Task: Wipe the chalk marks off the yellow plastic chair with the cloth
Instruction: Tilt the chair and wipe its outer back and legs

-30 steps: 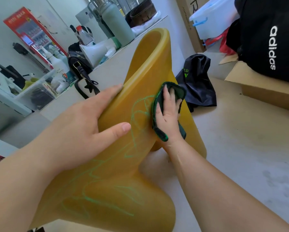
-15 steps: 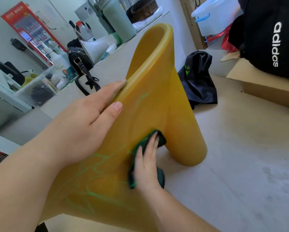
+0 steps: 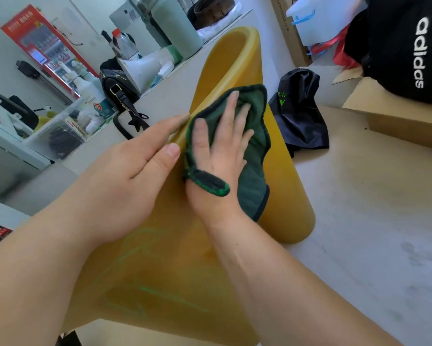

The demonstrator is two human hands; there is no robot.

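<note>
Chalk marks (image 3: 160,293) in faint green lay low on the yellow plastic chair (image 3: 235,53), below the right hand (image 3: 222,156) pressing the dark green cloth (image 3: 255,151) flat-fingered, while the straight-fingered left hand (image 3: 125,176) braced its rim.

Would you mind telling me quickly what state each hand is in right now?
Left hand: open, straight fingers resting on the yellow chair.
Right hand: open, flat fingers pressing the green cloth against the chair.
</note>
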